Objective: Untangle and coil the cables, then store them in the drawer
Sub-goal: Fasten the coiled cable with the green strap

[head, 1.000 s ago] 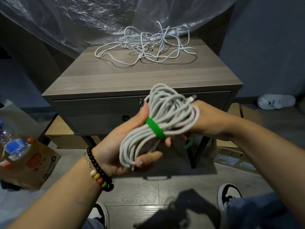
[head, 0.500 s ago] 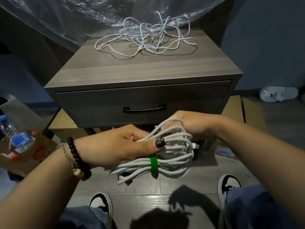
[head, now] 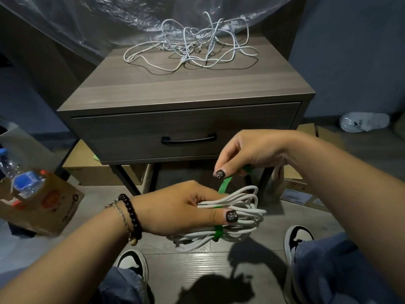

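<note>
My left hand (head: 182, 208) grips a coiled white cable (head: 236, 224) below the nightstand, thumb pressed across the loops. A green strap (head: 218, 233) wraps the coil, and its free end (head: 224, 184) rises to my right hand (head: 245, 152), which pinches it just above the coil. A tangle of thin white cables (head: 192, 49) lies at the back of the nightstand top (head: 175, 88). The drawer (head: 186, 128) under it is closed, with a black handle (head: 189, 139).
A cardboard box (head: 41, 200) holding a water bottle (head: 19, 172) sits on the floor at the left. Flat boxes (head: 302, 189) lie under and right of the nightstand. A white slipper (head: 363, 122) is at far right. Plastic sheeting (head: 109, 20) hangs behind. My shoes (head: 295, 238) are below.
The coil came down from in front of the drawer to below it. My right hand left the coil's end and now pulls the strap's free end upward.
</note>
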Demonstrator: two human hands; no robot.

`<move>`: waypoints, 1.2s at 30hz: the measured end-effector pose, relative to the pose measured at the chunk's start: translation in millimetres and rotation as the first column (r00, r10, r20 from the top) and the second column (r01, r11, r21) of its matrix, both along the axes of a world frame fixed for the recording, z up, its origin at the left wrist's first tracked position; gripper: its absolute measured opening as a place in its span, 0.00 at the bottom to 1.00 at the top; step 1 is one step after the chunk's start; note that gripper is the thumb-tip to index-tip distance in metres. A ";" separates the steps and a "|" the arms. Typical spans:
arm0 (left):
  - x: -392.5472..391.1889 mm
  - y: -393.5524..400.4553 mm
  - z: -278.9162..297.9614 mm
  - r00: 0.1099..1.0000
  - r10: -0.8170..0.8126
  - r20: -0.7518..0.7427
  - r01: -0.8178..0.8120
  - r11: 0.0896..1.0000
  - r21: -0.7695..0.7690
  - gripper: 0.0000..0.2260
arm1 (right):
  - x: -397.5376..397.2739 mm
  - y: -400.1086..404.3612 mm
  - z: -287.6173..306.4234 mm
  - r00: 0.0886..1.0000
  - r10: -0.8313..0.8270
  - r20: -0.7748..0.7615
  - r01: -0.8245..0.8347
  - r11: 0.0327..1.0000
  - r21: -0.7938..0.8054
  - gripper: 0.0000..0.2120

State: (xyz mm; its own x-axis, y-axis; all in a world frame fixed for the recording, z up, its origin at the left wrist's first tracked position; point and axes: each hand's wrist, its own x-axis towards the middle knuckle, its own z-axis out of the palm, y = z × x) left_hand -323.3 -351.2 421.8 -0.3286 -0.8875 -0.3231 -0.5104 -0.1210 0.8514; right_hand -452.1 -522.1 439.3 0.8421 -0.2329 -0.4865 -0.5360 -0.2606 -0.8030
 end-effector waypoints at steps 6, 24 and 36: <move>-19.8 -1.8 -2.0 0.990 0.133 0.049 -0.130 0.990 -0.063 0.31 | -7.7 -8.2 4.9 0.989 -0.089 0.121 0.103 0.988 -0.119 0.10; -12.2 -21.5 -8.6 0.915 0.252 0.315 -0.274 0.961 0.026 0.20 | 3.5 35.2 9.4 0.848 0.355 0.394 0.083 0.644 -0.760 0.12; -24.7 -35.8 -19.4 0.956 0.284 0.073 -0.280 0.958 -0.053 0.20 | -23.9 54.2 20.9 0.757 0.559 0.339 0.079 0.437 -0.896 0.18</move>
State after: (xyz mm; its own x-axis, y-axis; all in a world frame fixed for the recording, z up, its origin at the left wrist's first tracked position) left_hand -348.0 -387.0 402.4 -0.0379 -0.9535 -0.2991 -0.5265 -0.2353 0.8170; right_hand -476.0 -467.9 460.2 0.9344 0.0255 0.3552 0.0946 -0.9794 -0.1784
